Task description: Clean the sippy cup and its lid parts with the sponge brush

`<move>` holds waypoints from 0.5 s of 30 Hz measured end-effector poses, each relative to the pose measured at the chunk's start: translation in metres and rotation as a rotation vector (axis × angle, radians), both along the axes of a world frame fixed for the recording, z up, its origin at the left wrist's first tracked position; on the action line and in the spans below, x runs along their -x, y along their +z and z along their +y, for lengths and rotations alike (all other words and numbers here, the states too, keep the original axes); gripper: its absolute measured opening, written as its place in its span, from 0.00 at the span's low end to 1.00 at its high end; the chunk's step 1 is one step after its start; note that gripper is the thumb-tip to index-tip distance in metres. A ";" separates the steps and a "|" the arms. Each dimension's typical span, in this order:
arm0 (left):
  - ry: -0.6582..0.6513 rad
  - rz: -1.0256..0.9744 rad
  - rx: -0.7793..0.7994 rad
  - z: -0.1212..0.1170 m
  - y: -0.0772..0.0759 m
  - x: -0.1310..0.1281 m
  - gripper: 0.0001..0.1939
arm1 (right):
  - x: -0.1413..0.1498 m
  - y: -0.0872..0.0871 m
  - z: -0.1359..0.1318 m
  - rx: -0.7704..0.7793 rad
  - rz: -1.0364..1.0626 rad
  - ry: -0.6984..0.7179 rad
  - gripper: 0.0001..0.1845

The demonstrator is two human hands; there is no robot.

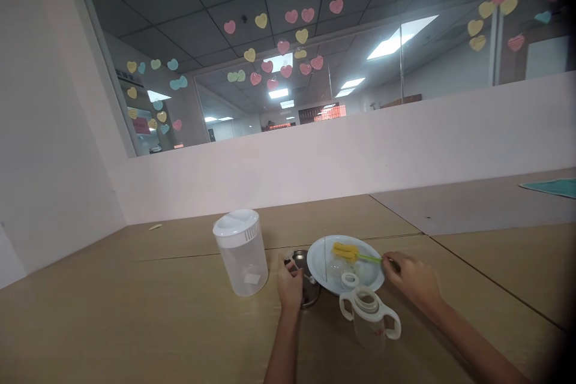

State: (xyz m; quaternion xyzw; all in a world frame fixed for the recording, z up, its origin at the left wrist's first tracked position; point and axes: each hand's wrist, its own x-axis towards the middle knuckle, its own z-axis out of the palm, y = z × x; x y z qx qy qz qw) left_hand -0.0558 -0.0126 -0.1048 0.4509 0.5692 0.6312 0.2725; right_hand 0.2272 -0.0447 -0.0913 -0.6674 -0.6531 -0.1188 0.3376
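Between the fingers of my left hand [290, 288] is a thin, pale drinking straw [300, 271] with a small knob at its lower end. Right under it lies a round, dark metal dish [310, 295], partly covered by that hand. My right hand [411, 279] pinches the green handle of a yellow sponge brush [345, 252], whose head is over a pale blue plate [317, 252]. On the plate are a white ring [350, 279] and a clear domed piece [334, 268]. Just in front, a clear cup with two white handles [369, 319] stands upright with its top uncovered.
Left of my hands stands a translucent white-lidded pitcher [243, 255]. A small flat scrap [155, 227] lies near the wall, and a teal cloth or mat [551, 187] is at the far right. A white wall [288, 174] with a window rises behind the wooden table [135, 312].
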 end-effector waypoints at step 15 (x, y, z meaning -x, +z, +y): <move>0.010 0.742 0.005 -0.011 0.012 0.004 0.20 | 0.001 0.003 -0.002 0.016 0.015 -0.057 0.16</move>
